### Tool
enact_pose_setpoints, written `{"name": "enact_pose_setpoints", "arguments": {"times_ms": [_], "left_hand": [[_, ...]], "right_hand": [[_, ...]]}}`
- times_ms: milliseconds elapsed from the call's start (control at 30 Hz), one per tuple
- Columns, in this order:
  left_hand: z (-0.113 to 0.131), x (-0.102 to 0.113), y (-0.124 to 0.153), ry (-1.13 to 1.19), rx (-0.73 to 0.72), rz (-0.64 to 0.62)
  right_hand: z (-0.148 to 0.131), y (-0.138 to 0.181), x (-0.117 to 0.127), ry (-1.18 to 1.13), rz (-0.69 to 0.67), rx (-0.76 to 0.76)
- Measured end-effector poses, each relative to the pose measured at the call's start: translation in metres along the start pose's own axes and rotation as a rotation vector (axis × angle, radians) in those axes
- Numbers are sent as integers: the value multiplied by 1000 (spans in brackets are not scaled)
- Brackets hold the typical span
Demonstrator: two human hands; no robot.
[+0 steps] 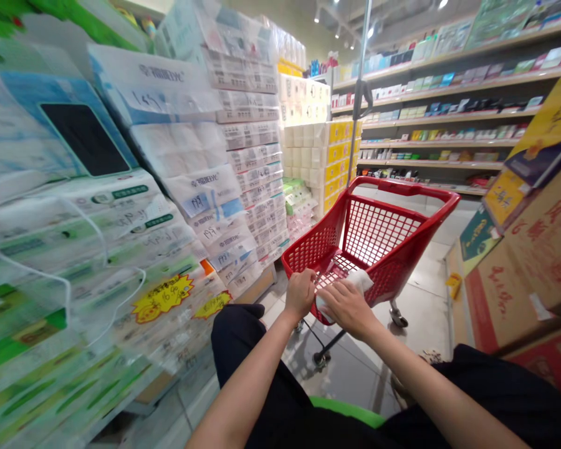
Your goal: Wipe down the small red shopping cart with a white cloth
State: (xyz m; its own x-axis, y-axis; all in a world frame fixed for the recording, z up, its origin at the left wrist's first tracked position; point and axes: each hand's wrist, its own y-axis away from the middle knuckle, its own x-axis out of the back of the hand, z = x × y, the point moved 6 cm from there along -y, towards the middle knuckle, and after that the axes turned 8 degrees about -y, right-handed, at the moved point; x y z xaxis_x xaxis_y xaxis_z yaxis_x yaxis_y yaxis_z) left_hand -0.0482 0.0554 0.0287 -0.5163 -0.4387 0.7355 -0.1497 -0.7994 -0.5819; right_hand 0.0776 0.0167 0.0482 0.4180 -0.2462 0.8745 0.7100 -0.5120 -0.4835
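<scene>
At 9 o'clock, tissue packs (14, 218) form a stack, blurred in places. A white cable (67, 284) loops across the stack. Between 9 and 10 o'clock, a dark panel (84, 138) shows against the upper packs; its nature cannot be told. At 8 o'clock, a yellow price sign (163, 299) is on the stack front. At 10 o'clock, a second stack of white packs (206, 187) leans slightly.

Just past 5 o'clock, the left hand (302, 293) is curled closed on the near rim of the red cart. At 2 o'clock, yellow-sided packs (337, 163) are piled behind a metal pole (358, 100). Between 4 and 5 o'clock, the right hand (348, 305) is closed over a white cloth (365, 279) at the same rim, just beside the left hand. At 5 o'clock, a green seat edge (348, 408) shows between the dark-trousered legs.

At 3 o'clock, the red cart (399, 274) is upright on its wheels, handle on the far side. At 2 o'clock, wall shelves (430, 115) carry rows of small boxes. At 3 o'clock, farthest right, cardboard cartons (500, 299) are stacked.
</scene>
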Motion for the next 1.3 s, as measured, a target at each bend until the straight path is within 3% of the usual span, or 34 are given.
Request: {"name": "enact_pose_setpoints", "arguments": {"times_ms": [100,233,333,433,600,733,967,1133,1300], "left_hand": [[0,9,-3,17,-110,-107],[-15,26,-18,-39,-358,-206],[-34,25,-30,-139,-432,-259],[-43,14,-34,-211,-429,-284],[-29,4,-28,-250,-441,-199],[-14,-2,-24,-297,-419,-170],[25,-25,-14,-312,-321,-117],[43,-36,-5,-221,-293,-92],[37,-36,-7,-235,-364,-160]], "right_hand": [[31,15,15,-63,-55,102],[91,37,48,-51,-5,11],[110,44,60,-25,-6,-19],[100,42,55,19,-38,19],[51,34,33,85,-100,127],[28,32,24,199,-73,35],[36,28,16,367,-59,-216],[44,28,16,345,-54,-224],[63,51,32,290,-23,-168]]}}
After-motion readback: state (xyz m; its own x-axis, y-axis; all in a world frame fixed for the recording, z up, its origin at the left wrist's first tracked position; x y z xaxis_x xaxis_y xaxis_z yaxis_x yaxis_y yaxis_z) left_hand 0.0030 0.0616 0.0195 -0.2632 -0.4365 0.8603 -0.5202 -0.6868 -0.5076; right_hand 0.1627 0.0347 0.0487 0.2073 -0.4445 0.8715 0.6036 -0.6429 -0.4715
